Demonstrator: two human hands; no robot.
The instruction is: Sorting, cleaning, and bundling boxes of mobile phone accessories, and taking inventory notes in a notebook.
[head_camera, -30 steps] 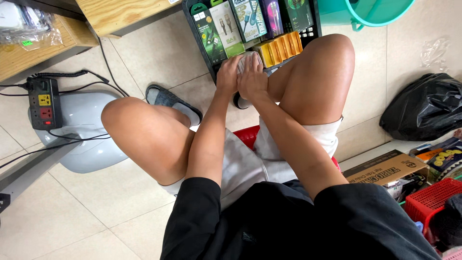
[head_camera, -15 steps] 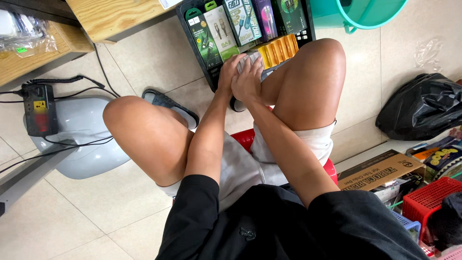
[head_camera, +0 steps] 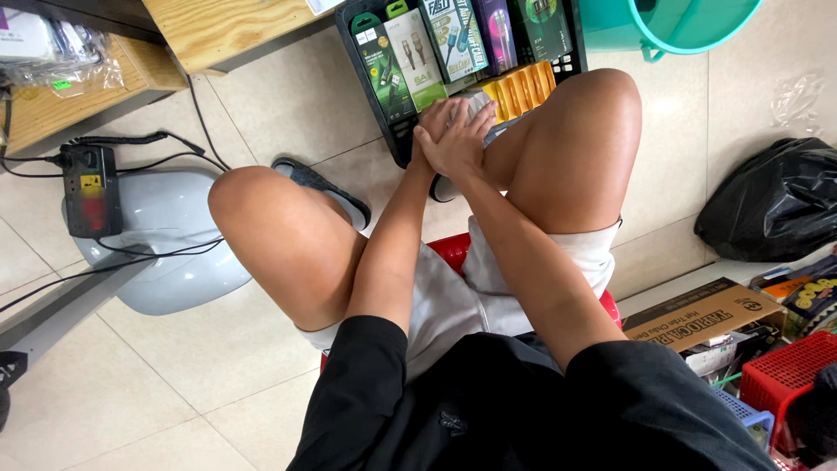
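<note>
the person sat low on a red stool, knees spread, both arms reaching down between them. the right hand lay over the left hand, the two pressed together around a small pale packet at the near edge of a black crate. the right hand's fingers were curled loosely over the left; how firmly either one gripped the packet i could not tell, since the hands covered most of it.

the crate stood on the tiled floor just ahead of the knees. in it stood a row of boxed cables in green, white, blue and purple packaging, upright and leaning back, and beside the hands a row of yellow packs set on edge. a teal bucket stood just beyond the crate on the right.

a dark sandal showed under the left knee. further left a grey fan base sat on the floor with a black power strip lying on it, cords trailing off. to the right lay a black plastic bag, a cardboard box and a red basket.
</note>
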